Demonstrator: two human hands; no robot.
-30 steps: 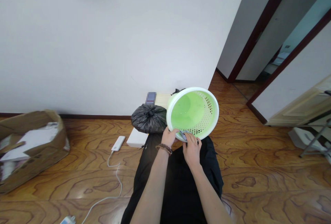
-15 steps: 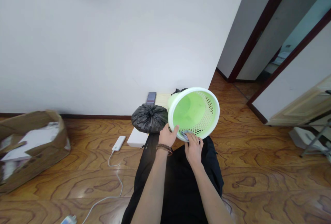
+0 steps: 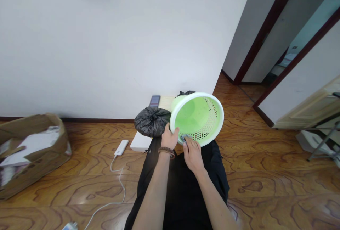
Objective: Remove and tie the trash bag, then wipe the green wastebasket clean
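A light green basket (image 3: pixel 195 113) with a whitish rim and small holes in its side is tilted, its mouth facing me, above my lap. My left hand (image 3: pixel 170 138) grips the rim at its lower left, thumb over the edge. Pressed to the inner wall near the lower rim is a small grey-blue cloth (image 3: pixel 183 137), held under the fingers of my right hand (image 3: pixel 193 153). Most of the cloth is hidden by those fingers. A tied black plastic bag (image 3: pixel 153 122) sits just left of the basket, and another black bag (image 3: pixel 187 93) shows partly behind it.
On the left stands a cardboard box (image 3: pixel 39 159) with papers inside. A white power strip (image 3: pixel 122 147) and its cord lie on the wooden floor. A white box (image 3: pixel 140 142) is under the black bag. The wall rises ahead; a metal stand (image 3: pixel 325 141) is at far right.
My right hand has slid left along the inner lower rim with the cloth, closer to my left hand. The basket has shifted slightly left and down with my left hand.
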